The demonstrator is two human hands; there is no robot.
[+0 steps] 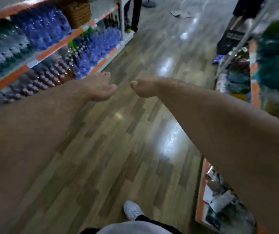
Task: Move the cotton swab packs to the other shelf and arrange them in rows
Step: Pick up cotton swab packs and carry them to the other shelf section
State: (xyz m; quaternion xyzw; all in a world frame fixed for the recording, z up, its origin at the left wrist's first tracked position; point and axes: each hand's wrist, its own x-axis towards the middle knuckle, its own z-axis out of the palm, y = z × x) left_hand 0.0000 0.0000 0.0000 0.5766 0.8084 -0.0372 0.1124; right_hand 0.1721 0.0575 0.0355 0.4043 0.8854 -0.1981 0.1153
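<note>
1. The left hand (pixel 101 89) reaches out over the wooden floor (pixel 118 149). Its fingers droop loosely and nothing is in its grasp.
2. The right hand (pixel 143 89) is level with it, thumbs near but apart. Its thumb is relaxed, its fingers are mostly hidden, and nothing is seen held.
3. Cotton swab packs: cannot be told apart among the blurred goods on the right shelf (pixel 254 78).
4. The left shelf (pixel 5 84) carries rows of bottles (pixel 47 31) behind its orange front edge.
5. A white shoe (pixel 132 211) stands on the floor.

Motion-blurred bottles (pixel 40 31), right shelf (pixel 253 76)
</note>
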